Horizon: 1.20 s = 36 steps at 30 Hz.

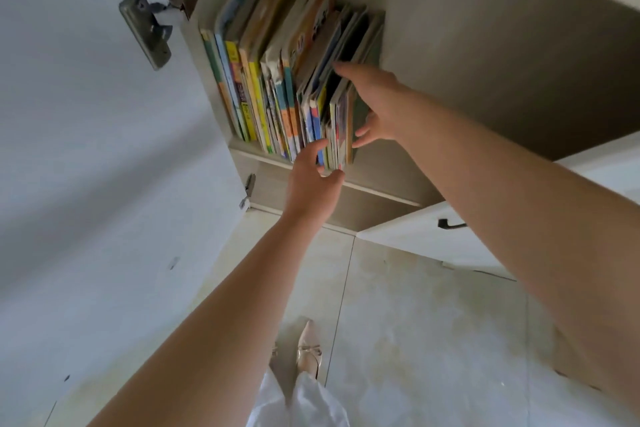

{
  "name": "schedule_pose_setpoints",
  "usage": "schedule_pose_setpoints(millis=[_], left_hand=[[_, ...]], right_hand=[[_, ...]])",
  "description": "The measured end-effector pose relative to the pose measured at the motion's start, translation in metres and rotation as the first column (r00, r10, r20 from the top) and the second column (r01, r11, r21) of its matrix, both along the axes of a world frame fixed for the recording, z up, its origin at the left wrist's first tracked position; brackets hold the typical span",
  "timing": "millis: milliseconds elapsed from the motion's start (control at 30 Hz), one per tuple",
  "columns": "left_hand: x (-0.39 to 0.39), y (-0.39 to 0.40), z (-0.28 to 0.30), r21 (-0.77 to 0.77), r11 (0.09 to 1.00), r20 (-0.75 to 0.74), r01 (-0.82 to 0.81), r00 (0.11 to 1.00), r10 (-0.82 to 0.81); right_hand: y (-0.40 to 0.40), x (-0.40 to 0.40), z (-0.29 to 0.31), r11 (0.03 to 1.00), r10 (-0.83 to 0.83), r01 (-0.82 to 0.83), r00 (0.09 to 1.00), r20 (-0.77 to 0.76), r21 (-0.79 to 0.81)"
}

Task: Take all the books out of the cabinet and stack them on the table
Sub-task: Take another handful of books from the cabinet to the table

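While the right hand [375, 104] wraps its grip round the rightmost bunch of books [341, 121], thumb on top, the left hand [313, 177] pinches their bottom corner. They're upright on the cabinet shelf [381, 189], door [104, 149] open alongside.

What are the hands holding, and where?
Both hands grip the end batch of books: left hand at the bottom front corner, right hand around the outer cover.
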<state>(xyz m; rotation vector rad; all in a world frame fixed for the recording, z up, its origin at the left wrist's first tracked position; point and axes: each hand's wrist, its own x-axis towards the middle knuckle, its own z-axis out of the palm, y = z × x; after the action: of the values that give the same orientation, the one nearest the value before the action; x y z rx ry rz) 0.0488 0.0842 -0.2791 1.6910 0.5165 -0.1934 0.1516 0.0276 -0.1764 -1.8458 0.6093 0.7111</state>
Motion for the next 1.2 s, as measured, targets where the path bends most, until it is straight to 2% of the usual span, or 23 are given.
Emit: schedule_pose_setpoints(millis=[133, 333, 433, 567, 700, 900, 1200], left_hand=[[0.009, -0.013, -0.011, -0.052, 0.998, 0.050, -0.016, 0.999, 0.019], [0.010, -0.030, -0.016, -0.114, 0.988, 0.088, -0.101, 0.990, 0.112], [0.008, -0.036, -0.018, -0.140, 0.982, 0.088, -0.124, 0.987, 0.137], [0.007, -0.042, -0.024, -0.161, 0.978, 0.098, -0.129, 0.984, 0.146], [0.011, -0.047, -0.025, -0.160, 0.977, 0.098, -0.140, 0.983, 0.156], [0.008, -0.054, -0.023, -0.172, 0.973, 0.090, -0.155, 0.981, 0.172], [0.009, -0.047, -0.028, -0.178, 0.966, 0.087, -0.189, 0.975, 0.207]], right_hand=[[0.007, 0.011, -0.016, 0.986, 0.150, -0.150, 0.989, -0.004, -0.076], [0.005, 0.018, -0.026, 0.959, 0.258, -0.253, 0.966, 0.024, -0.131], [-0.010, 0.019, -0.034, 0.959, 0.256, -0.247, 0.965, 0.056, -0.136], [-0.023, 0.021, -0.039, 0.971, 0.219, -0.215, 0.975, 0.026, -0.102], [-0.026, 0.028, -0.045, 0.972, 0.192, -0.185, 0.981, 0.040, -0.146], [-0.017, 0.031, -0.047, 0.981, 0.158, -0.157, 0.987, 0.003, -0.110], [0.005, 0.038, -0.050, 0.977, 0.194, -0.191, 0.980, 0.031, -0.091]])
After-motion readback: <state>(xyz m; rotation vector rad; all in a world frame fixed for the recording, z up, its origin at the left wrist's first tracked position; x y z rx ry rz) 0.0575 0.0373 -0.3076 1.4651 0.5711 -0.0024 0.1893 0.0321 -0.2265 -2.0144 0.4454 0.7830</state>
